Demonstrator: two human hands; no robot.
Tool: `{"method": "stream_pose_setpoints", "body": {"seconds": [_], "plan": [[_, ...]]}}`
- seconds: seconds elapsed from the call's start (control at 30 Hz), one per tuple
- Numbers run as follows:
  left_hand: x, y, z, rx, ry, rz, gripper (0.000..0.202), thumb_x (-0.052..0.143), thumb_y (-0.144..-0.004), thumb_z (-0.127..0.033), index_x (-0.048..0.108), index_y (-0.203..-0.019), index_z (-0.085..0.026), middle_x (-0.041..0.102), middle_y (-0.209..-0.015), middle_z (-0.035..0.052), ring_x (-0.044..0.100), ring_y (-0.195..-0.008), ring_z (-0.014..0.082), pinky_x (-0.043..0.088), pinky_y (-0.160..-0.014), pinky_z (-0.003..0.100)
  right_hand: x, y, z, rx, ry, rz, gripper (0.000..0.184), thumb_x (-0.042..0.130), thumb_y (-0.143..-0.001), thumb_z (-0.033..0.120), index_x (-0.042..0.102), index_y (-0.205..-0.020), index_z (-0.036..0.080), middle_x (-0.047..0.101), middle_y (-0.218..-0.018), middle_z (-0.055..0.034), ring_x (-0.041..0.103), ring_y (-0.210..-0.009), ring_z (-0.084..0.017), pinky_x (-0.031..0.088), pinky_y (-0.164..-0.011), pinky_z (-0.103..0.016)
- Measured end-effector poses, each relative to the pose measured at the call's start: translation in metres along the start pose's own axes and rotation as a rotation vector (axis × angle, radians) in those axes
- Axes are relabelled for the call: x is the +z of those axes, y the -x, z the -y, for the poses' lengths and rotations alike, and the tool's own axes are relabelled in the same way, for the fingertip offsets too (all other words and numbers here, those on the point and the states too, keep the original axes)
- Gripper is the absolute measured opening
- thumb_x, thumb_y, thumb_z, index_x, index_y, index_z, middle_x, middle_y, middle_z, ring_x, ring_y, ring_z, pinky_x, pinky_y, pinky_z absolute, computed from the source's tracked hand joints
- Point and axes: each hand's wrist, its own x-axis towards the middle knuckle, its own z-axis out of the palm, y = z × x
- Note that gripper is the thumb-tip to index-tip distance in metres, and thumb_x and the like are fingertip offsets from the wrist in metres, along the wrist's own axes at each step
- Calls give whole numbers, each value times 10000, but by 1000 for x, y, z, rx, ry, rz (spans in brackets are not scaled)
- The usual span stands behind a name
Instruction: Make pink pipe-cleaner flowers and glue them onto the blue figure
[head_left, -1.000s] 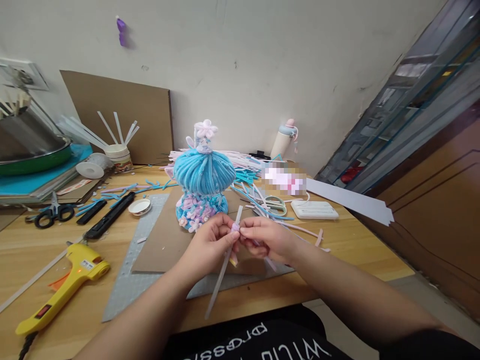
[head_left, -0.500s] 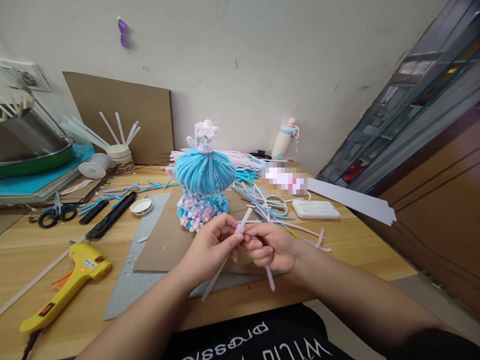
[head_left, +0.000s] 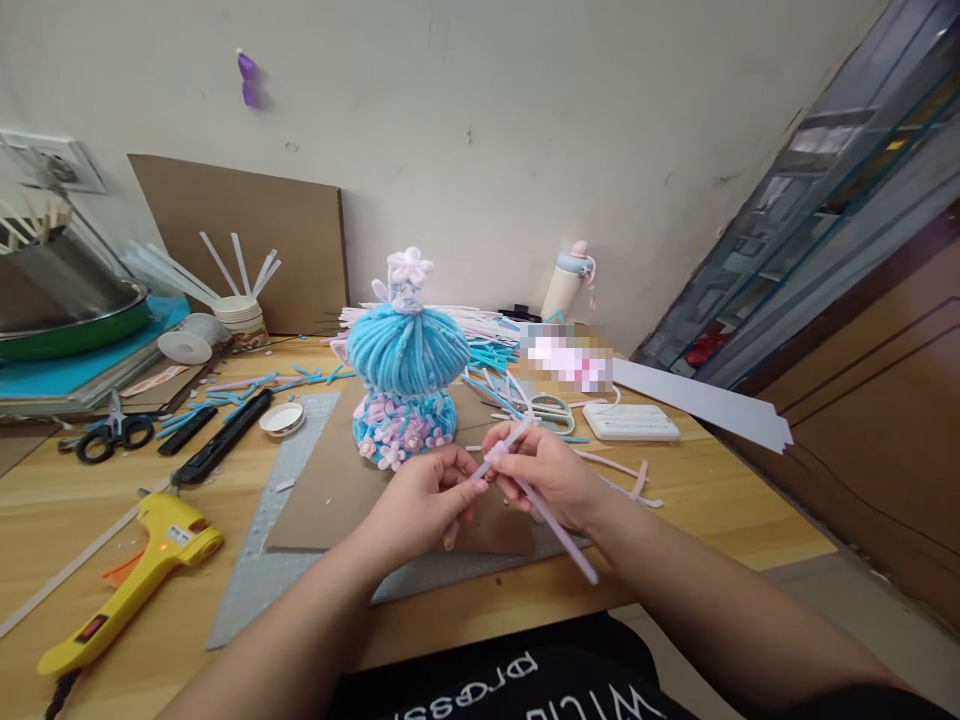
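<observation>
Stick (head_left: 517,433) with lilac strip (head_left: 559,533) wound around it is held just below and right of frame center, over the front of the brown board (head_left: 322,500). Left hand (head_left: 431,495) is mostly closed, stick's lower end pinched between thumb and fingertips. Right hand (head_left: 551,475) is also mostly closed, the wound part of the strip gripped between thumb and fingers; strip's loose end is hung toward lower right. Exact finger contact is partly hidden. Blue-and-pink craft (head_left: 409,350) is stood upright on the board, center of frame, just beyond the hands. Gray mat (head_left: 247,580) is partly covered by the board. Glue gun (head_left: 161,545) is laid lower left; black scissors (head_left: 115,432), cutter (head_left: 225,435) and lid (head_left: 282,418) are placed mid-left. White box (head_left: 631,421) is set right of center, bottle (head_left: 564,288) leaned by the wall, upper right of center.
</observation>
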Motion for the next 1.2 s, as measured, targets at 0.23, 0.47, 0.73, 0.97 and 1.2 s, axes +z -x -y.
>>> {"method": "stream_pose_setpoints", "body": {"seconds": [0.23,0.47,0.73,0.97,1.2], "plan": [[-4,17,-12,-69,-265,-43,207,564,-800,-380,529,-751,-182,521,-509,-64,407,-370,69,274,-370,173,-4,6,-7,66,25,-21,189,734,-679,253,590,-732,143,486,-406,82,356,-307,-25,240,-306,-127],[-43,64,2,-194,-762,-291,306,478,-840,-460,615,-749,-202,660,-667,9,586,-592,163,403,-568,255,-32,7,-2,62,-187,44,203,724,-735,272,656,-867,134,634,-648,-7,417,-369,-27,262,-333,-151],[-58,70,28,-139,-1240,-544,333,452,-859,-402,688,-917,-174,640,-958,119,603,-869,289,441,-758,400,-13,-7,7,372,-481,429,275,516,-893,193,558,-1157,128,541,-639,12,322,-410,-8,237,-421,-137],[1,38,-16,326,-673,-324,250,561,-841,-265,604,-1084,-229,618,-1099,76,548,-1031,211,438,-861,328,-1,-15,-5,440,-440,594,114,487,-887,214,504,-998,196,611,-617,-1,339,-349,-27,233,-363,-130],[-4,-9,-27,88,-75,-203,133,618,-792,-285,601,-773,-154,613,-702,9,542,-664,126,406,-633,243,-15,-17,-12,113,-44,195,278,572,-832,380,492,-1026,196,624,-665,3,479,-387,-72,315,-330,-152]]}}
